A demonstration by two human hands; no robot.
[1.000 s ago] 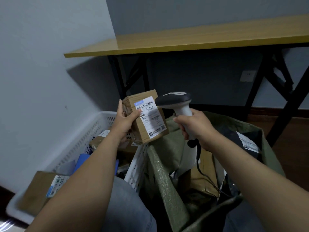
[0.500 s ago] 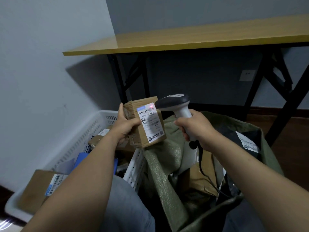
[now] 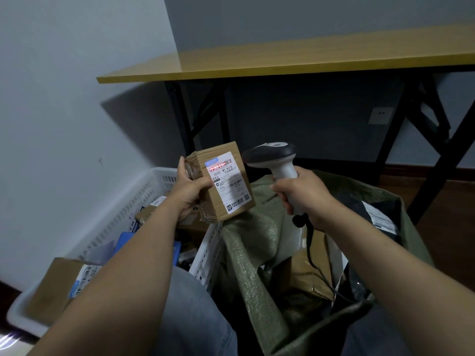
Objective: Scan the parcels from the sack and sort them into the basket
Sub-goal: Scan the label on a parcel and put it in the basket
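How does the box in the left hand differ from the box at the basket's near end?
The held box is gripped in the left hand, a red scan line on its barcode; the basket box lies in the basket, unlit, partly behind the forearm. Both are brown cardboard with white labels.

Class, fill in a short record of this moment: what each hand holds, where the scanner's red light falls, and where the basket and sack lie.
left hand: grips box
right hand: grips scanner
red light: across the barcode on the box's label
basket: white, on the left, parcels inside
sack: green, on the right, open, parcels inside
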